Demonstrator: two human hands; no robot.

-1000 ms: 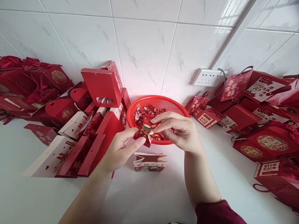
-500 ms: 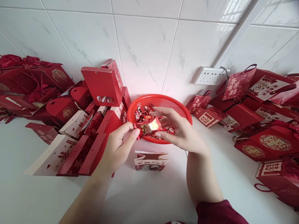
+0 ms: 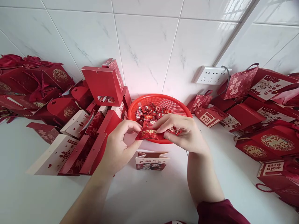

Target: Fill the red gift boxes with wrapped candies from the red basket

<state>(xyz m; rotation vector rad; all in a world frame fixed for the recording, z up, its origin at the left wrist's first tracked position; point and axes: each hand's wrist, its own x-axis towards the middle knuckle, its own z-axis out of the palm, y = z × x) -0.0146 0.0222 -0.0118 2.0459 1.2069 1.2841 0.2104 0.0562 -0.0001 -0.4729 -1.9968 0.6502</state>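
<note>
A red wrapped candy (image 3: 149, 134) with gold lettering is stretched between my two hands, above the front rim of a red plastic basket. My left hand (image 3: 121, 144) pinches its left end between thumb and fingers. On the other end, my right hand (image 3: 183, 132) is closed with thumb and fingertips on the wrapper. Behind them the basket (image 3: 179, 107) holds many small red-wrapped candies (image 3: 149, 113). Below my hands a small paper gift box (image 3: 150, 161), white above and red with printed figures below, stands upright with its top open.
Red and white gift boxes (image 3: 102, 84) crowd the counter (image 3: 130, 199) on the left. More red boxes (image 3: 247, 116) with handles and gold or white labels fill the right side. A white power strip (image 3: 211, 75) with a cable rests against the tiled wall (image 3: 144, 46).
My right hand has closed from loosely spread fingers onto the candy's right end. The candy has turned, its shiny gold face giving way to a red side with lettering.
</note>
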